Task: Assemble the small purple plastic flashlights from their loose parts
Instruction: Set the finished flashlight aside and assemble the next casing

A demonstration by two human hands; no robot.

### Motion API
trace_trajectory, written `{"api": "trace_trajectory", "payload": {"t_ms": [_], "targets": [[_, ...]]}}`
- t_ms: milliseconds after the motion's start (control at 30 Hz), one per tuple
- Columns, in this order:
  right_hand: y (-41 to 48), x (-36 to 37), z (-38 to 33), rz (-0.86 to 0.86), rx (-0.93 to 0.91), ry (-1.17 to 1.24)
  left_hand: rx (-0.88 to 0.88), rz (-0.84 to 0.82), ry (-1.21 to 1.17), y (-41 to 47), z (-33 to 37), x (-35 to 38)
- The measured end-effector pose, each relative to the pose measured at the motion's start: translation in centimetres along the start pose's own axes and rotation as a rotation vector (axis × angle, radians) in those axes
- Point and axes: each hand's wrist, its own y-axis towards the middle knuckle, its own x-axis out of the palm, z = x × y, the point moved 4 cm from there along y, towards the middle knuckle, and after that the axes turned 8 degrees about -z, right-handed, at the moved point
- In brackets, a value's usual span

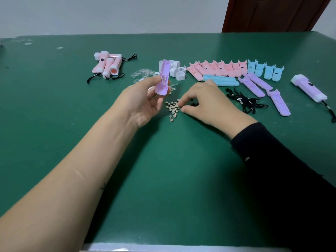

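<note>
— What's nearest on my feed?
— The left forearm (76, 179), bare, rising from the lower left; opposite it, a black sleeve (276, 160).
— And the hands?
— I see the left hand (143, 102) gripping a purple shell (162, 79) just above frame centre, long axis near upright, hollow side seemingly toward me. The right hand (205, 100) curls fingers-down onto the cells (172, 108), just below and right of the shell. Whether it pinches one, I cannot tell.
— Next move?
— I'd judge a cell goes up-left into the shell; the right hand is nearer.
— Any trays?
— None I can see; parts lie loose on the table (163, 179).
</note>
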Motion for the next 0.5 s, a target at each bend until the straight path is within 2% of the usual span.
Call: {"api": "trace_trajectory", "payload": {"t_ms": [300,500], "targets": [[0.1,0.4,-0.3,0.043,-0.009,-0.059,-0.006,0.004,0.021,0.4,-0.3,-0.3],[0.3,0.3,1.0,0.150,0.056,0.010,-0.020,0.004,0.033,0.6,-0.5,-0.5]]}}
